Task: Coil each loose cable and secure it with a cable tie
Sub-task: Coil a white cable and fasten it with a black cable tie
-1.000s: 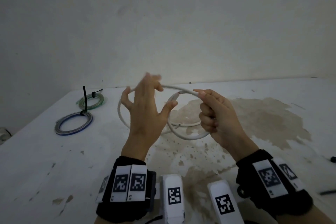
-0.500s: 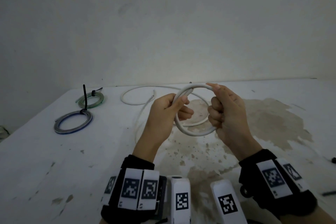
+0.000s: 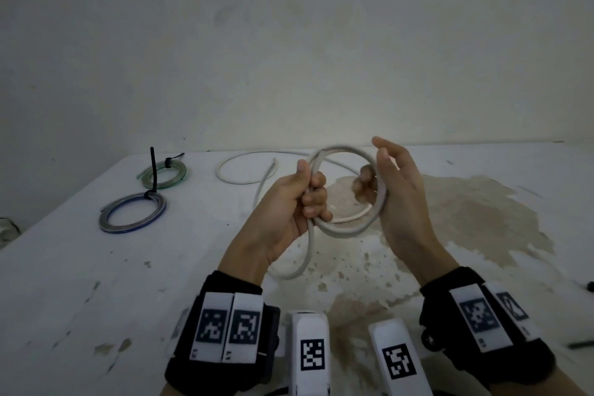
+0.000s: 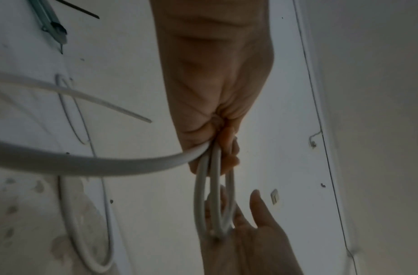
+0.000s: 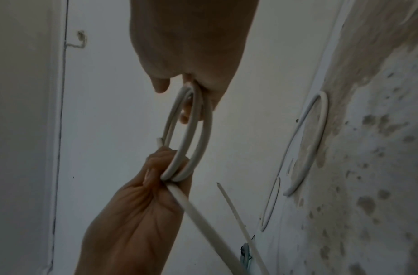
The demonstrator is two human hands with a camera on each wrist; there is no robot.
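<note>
A white cable coil [image 3: 350, 228] of about three loops hangs above the table between both hands. My left hand [image 3: 302, 193] grips its left side, fingers curled round the strands [image 4: 215, 167]. My right hand [image 3: 395, 177] stands on the coil's right side with its fingers nearly straight, the loops resting against its palm [image 4: 217, 236]. From the left fist [image 5: 156, 176] a loose tail [image 3: 299, 270] drops to the table and runs back to more white cable [image 3: 238, 180] lying at the rear. The cable's cut end [image 5: 159, 141] sticks out just above the left fist.
On the white table [image 3: 96, 283], far left, lie a blue coil [image 3: 133, 212] and a green coil [image 3: 164, 173], each bound with a black tie. A brown stain [image 3: 482, 209] spreads on the right. Small dark items [image 3: 578, 344] lie at the right edge.
The right hand has gone from pinching the coil to fingers spread beside it. The left hand has closed tighter on the coil, and the tail now hangs down to the table.
</note>
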